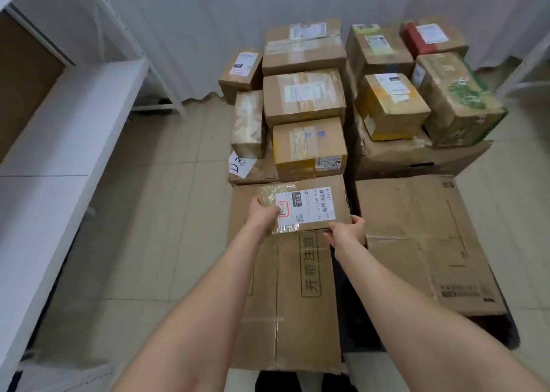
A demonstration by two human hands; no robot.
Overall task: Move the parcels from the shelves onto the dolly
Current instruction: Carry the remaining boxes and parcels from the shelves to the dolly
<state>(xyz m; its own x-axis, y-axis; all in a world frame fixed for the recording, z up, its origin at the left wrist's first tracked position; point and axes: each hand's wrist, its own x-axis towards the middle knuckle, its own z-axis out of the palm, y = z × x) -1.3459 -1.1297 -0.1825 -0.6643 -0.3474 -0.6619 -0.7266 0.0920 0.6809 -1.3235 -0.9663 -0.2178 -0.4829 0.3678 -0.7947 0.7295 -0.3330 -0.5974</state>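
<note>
Two bare arms reach out over the dolly [352, 308], which is dark and mostly covered by two flat cardboard sheets [416, 243]. Both hands hold one small brown parcel [333, 196]. The left hand [263, 213] grips its near left corner, with the thumb close to the white label [300, 205]. The right hand [346, 232] grips the near right corner, and its fingers go under the edge. The parcel is low over the left sheet, just in front of a pile of boxes [303, 97] that fills the far end of the dolly. It is hard to tell if the parcel touches the sheet or is just above it. A white shelf [74, 129] stands on the left, well apart from the parcel. The floor [166, 201] has pale tiles.
</note>
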